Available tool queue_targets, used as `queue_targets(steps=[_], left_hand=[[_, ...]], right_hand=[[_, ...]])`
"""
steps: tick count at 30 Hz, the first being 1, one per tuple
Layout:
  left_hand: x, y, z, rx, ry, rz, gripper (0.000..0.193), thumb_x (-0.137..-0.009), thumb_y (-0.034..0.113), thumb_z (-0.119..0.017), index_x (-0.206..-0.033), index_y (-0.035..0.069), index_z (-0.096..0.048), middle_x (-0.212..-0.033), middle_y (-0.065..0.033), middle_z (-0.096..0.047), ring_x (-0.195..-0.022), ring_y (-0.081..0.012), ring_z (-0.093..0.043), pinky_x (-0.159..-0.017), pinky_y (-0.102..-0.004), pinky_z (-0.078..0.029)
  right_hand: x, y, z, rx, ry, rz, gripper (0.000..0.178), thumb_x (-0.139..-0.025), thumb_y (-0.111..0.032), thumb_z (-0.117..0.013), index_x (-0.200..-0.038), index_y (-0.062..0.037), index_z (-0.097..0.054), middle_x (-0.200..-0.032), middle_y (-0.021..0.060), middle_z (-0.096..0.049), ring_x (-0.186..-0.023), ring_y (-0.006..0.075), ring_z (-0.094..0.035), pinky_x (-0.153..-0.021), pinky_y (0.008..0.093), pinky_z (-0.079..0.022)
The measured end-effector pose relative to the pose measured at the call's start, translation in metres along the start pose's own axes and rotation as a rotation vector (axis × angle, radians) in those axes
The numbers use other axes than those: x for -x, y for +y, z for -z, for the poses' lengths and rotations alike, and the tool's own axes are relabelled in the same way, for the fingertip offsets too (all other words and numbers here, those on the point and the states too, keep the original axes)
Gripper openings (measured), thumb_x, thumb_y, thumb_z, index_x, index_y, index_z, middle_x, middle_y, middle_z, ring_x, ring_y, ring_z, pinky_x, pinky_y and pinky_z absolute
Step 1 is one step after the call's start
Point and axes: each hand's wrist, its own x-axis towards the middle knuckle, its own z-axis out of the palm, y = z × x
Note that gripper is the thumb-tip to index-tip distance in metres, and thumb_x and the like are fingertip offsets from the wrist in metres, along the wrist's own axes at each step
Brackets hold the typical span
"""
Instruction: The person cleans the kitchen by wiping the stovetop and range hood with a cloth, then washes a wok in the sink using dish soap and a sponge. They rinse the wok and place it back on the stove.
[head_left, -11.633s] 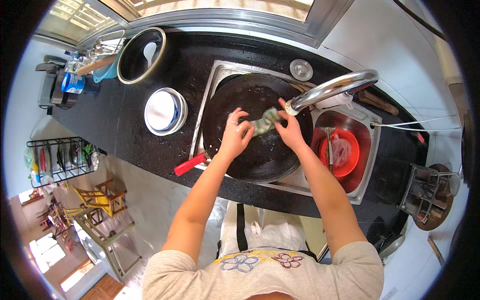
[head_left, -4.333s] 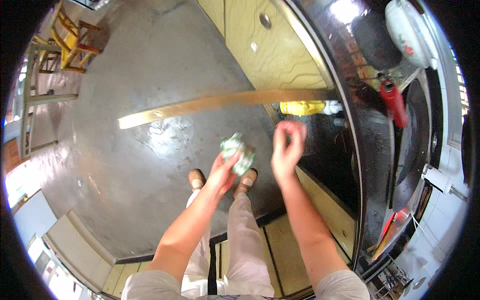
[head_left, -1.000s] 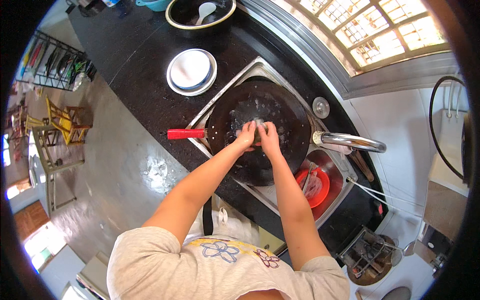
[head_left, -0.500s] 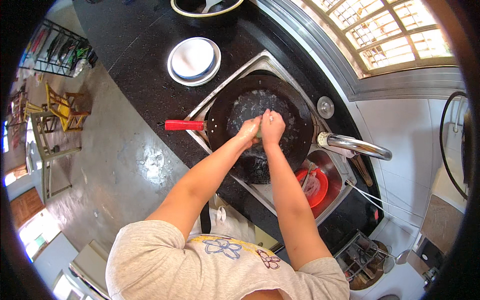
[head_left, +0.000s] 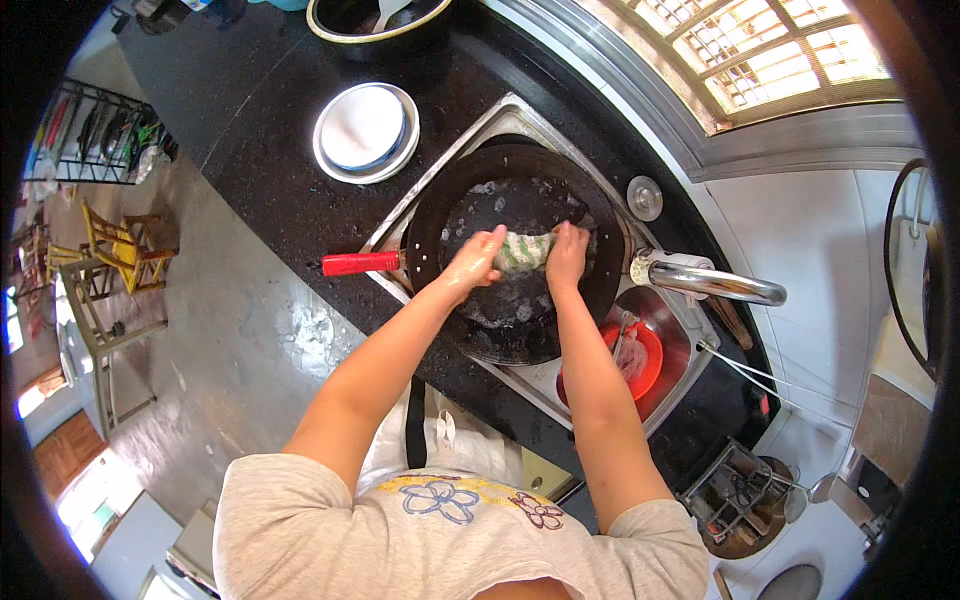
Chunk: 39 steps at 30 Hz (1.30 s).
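Between my two hands stretches a wet green-and-white striped cloth (head_left: 524, 252). My left hand (head_left: 477, 262) is closed on its left end, and my right hand (head_left: 568, 255) grips the other end. Both are over a big dark wok (head_left: 500, 185) with sudsy water in it. The wok rests across the metal sink (head_left: 513, 108), its red handle (head_left: 360, 263) pointing left over the counter.
White bowls (head_left: 365, 127) are stacked left of the sink. A chrome faucet (head_left: 720, 284) reaches in from the right, above a red basin (head_left: 640, 360) in the smaller bowl. A glass lid or dish (head_left: 645, 198) lies behind. A dark pot (head_left: 380, 28) stands at the back.
My hands have drawn apart, and the cloth that was bunched between them now shows stretched out. The view has shifted slightly.
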Motion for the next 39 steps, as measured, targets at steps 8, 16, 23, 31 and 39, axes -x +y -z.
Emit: queue_targets(steps=[8, 16, 23, 31, 39], left_hand=[[-0.019, -0.068, 0.008, -1.131, 0.399, -0.241, 0.046, -0.092, 0.030, -0.052, -0.138, 0.025, -0.045, -0.143, -0.0274, -0.030, -0.127, -0.0451, -0.032, -0.103, -0.0515, -0.032], [-0.077, -0.071, 0.027, 0.874, -0.414, 0.168, 0.080, -0.083, 0.080, -0.018, -0.094, 0.012, -0.060, -0.089, -0.0118, -0.064, -0.085, -0.0283, -0.061, -0.076, -0.0440, -0.048], [-0.071, -0.067, -0.008, 0.653, -0.083, 0.164, 0.051, -0.091, 0.062, -0.041, -0.089, 0.014, -0.060, -0.079, -0.0056, -0.060, -0.070, -0.0227, -0.057, -0.061, -0.0418, -0.046], [-0.042, -0.035, -0.011, 0.355, 0.077, -0.036, 0.034, -0.096, 0.039, -0.047, -0.081, 0.010, -0.059, -0.072, -0.0029, -0.059, -0.056, -0.0155, -0.051, -0.050, -0.0291, -0.037], [0.010, -0.009, 0.029, -1.065, 0.390, -0.923, 0.016, -0.083, 0.022, -0.065, -0.077, 0.007, -0.066, -0.107, -0.0150, -0.060, -0.103, -0.0355, -0.055, -0.084, -0.0439, -0.045]], right_hand=[[0.034, -0.059, 0.021, 0.143, -0.425, -0.091, 0.030, -0.087, -0.015, -0.058, -0.116, -0.0082, -0.055, -0.127, 0.0159, -0.043, -0.101, 0.0385, -0.056, -0.080, 0.0456, -0.048], [0.055, -0.151, 0.046, -0.440, -0.215, 0.283, 0.013, -0.082, -0.012, -0.057, -0.080, -0.0021, -0.049, -0.078, 0.0133, -0.050, -0.071, 0.0264, -0.052, -0.064, 0.0367, -0.043], [0.033, -0.134, 0.015, 0.058, -0.031, 0.270, 0.037, -0.091, -0.036, -0.052, -0.078, -0.0044, -0.066, -0.076, 0.0168, -0.065, -0.067, 0.0361, -0.062, -0.060, 0.0445, -0.050], [0.004, -0.128, 0.014, -0.065, -0.054, -0.069, 0.036, -0.089, -0.032, -0.053, -0.069, -0.0041, -0.065, -0.073, 0.0198, -0.065, -0.068, 0.0391, -0.063, -0.063, 0.0436, -0.050], [0.006, -0.044, 0.058, -0.290, -0.208, 0.018, 0.019, -0.086, -0.010, -0.055, -0.105, -0.0050, -0.057, -0.085, 0.0087, -0.054, -0.081, 0.0250, -0.054, -0.075, 0.0376, -0.045]])
